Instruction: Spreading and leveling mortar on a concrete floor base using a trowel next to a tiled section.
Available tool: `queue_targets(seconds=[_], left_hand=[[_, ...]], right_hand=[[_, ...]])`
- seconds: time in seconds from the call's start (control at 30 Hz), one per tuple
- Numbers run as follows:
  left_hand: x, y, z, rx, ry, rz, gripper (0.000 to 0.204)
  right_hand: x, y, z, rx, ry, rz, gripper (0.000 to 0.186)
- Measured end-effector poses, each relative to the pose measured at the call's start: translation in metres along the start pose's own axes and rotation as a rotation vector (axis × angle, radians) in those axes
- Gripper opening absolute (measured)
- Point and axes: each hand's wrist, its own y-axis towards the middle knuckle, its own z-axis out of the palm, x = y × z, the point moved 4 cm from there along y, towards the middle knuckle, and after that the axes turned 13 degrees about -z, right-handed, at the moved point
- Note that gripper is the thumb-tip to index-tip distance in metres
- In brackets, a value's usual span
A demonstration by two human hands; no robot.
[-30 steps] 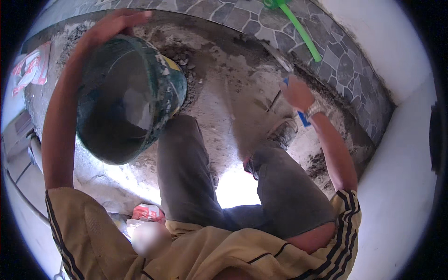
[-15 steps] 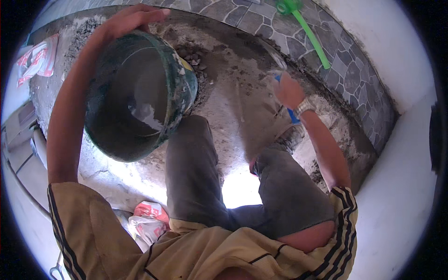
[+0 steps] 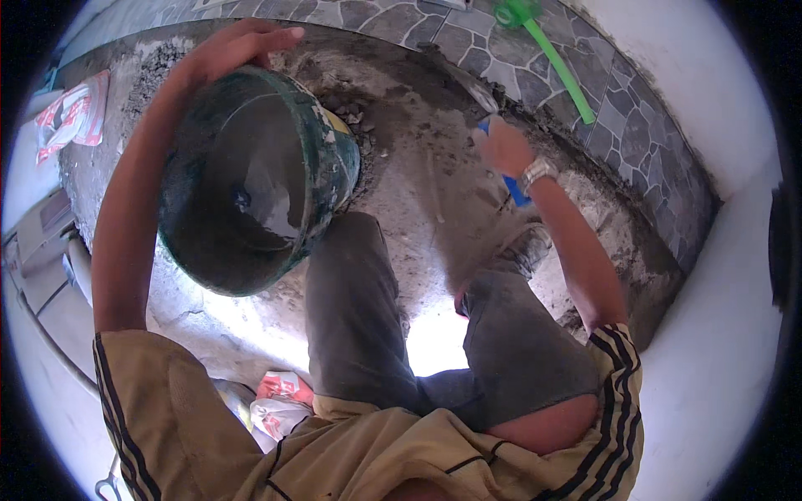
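Observation:
A dark green bucket (image 3: pixel 330 159), crusted with cement, leans toward me at the left, its mouth facing me. Wet grey cement (image 3: pixel 259 159) lies inside it. My left hand (image 3: pixel 242 46) is hooked over the bucket's far rim, its fingertips hidden behind the edge. My right hand (image 3: pixel 506 149) is closed around the blue handle of a trowel (image 3: pixel 520 194). The trowel's metal blade points away from me, beside the edge of the stone-patterned tiles. Smeared grey mortar (image 3: pixel 434 125) covers the ground between bucket and trowel.
Grey stone-patterned tiles (image 3: pixel 535 75) run along the far side, with a bright green plastic tool (image 3: pixel 560 71) on them. A white wall (image 3: pixel 710 108) stands at the right. Red-and-white sacks lie at the far left (image 3: pixel 79 113) and near my left side (image 3: pixel 282 401). Rubble (image 3: pixel 351 113) borders the bucket.
My right hand has shifted slightly away from me and to the left with the trowel. The left hand stays on the bucket. The whole view has moved a little.

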Motion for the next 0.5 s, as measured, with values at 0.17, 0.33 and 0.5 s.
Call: queue_targets(seconds=[0.17,0.33,0.5], left_hand=[[-0.014,-0.009,0.0,0.012,0.034,-0.032,0.075],[-0.017,-0.002,0.003,0.016,0.009,0.032,0.071],[-0.005,-0.004,0.001,0.043,-0.067,0.043,0.07]], right_hand=[[0.022,0.01,0.006,0.005,-0.096,-0.077,0.042],[0.032,0.075,0.028,0.058,-0.137,-0.119,0.04],[0.005,0.039,0.019,-0.067,0.169,-0.076,0.043]])
